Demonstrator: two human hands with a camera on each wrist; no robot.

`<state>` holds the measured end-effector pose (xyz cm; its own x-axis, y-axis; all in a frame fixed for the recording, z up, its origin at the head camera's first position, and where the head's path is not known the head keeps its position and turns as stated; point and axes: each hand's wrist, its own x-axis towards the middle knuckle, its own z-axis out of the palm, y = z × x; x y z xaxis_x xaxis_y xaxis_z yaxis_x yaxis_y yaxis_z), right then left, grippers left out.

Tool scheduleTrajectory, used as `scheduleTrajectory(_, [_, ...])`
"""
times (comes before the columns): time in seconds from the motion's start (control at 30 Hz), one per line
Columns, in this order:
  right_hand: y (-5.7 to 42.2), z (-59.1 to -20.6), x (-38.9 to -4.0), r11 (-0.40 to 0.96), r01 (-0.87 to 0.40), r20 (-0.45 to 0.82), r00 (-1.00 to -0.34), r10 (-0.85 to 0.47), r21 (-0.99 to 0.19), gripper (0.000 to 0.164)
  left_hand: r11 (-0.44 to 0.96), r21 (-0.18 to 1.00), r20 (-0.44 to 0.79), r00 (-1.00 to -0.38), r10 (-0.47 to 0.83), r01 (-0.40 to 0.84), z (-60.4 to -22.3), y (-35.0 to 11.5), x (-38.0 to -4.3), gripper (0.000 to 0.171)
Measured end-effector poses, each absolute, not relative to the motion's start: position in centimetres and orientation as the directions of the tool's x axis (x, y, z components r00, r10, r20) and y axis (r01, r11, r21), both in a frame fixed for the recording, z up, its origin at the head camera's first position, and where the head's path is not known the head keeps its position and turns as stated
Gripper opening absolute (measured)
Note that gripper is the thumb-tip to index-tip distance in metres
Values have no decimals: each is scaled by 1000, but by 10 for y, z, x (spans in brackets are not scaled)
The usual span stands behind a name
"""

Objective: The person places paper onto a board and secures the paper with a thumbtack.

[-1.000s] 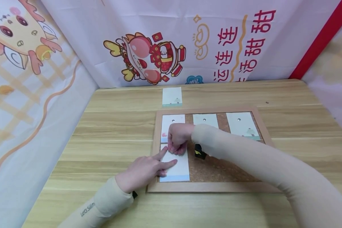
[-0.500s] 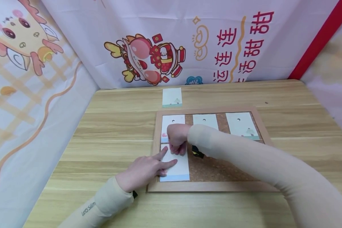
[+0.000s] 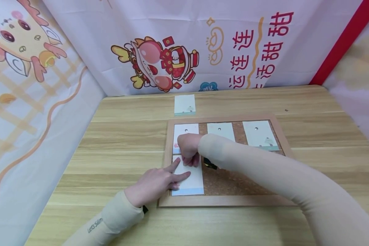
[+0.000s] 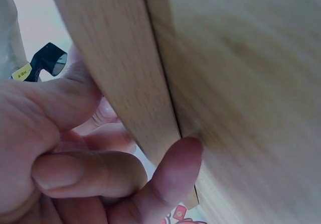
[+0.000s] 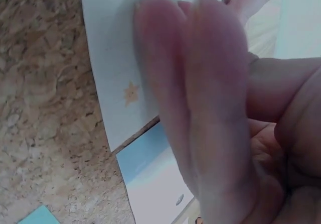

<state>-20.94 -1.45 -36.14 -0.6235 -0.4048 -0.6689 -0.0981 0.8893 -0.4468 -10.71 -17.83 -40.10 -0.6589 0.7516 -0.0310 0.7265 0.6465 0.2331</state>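
My left hand (image 3: 152, 184) reaches in from the left, index and middle fingers spread straight on a white card (image 3: 189, 182) with a blue lower band. Its other fingers lie by the wooden frame (image 4: 115, 58) in the left wrist view. Over the upper part of this card is my right hand (image 3: 190, 147), fingers bent downward with their tips at the paper. I cannot tell what is between those fingertips. In the right wrist view, its fingers (image 5: 215, 83) cover part of the card, beside a printed orange star (image 5: 131, 93).
The corkboard (image 3: 233, 186) lies on a wooden table (image 3: 126, 136). Its top row has a left card (image 3: 178, 133), a middle card (image 3: 227, 133) and a right card (image 3: 256, 136), each with a silver pin. Behind the board lies a loose card (image 3: 184, 103). Printed cloths hang around the table.
The right hand and wrist have turned slightly and shifted a little left, fingertips staying at the same part of the card. The left hand keeps its place on the card.
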Motion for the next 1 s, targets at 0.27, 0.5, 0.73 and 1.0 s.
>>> scheduleTrajectory(0.27, [-22, -367, -208, 908, -117, -648, -664, -373, -403, 17, 645, 250, -42, -657, 753, 722, -401, -179, -107, 45])
scheduleTrajectory(0.5, [-26, -370, -204, 912, -159, -598, -710, -372, -378, 19, 634, 243, -24, -649, 760, 734, -401, -178, -107, 44])
scheduleTrajectory(0.73, [-16, -363, -195, 903, -111, -588, -725, -360, -415, 22, 639, 251, -32, -654, 756, 727, -398, -178, -106, 44])
scheduleTrajectory(1.0, [5, -357, -199, 846, -309, -509, -691, -513, -434, 17, 643, 261, -38, -658, 752, 720, -397, -178, -105, 46])
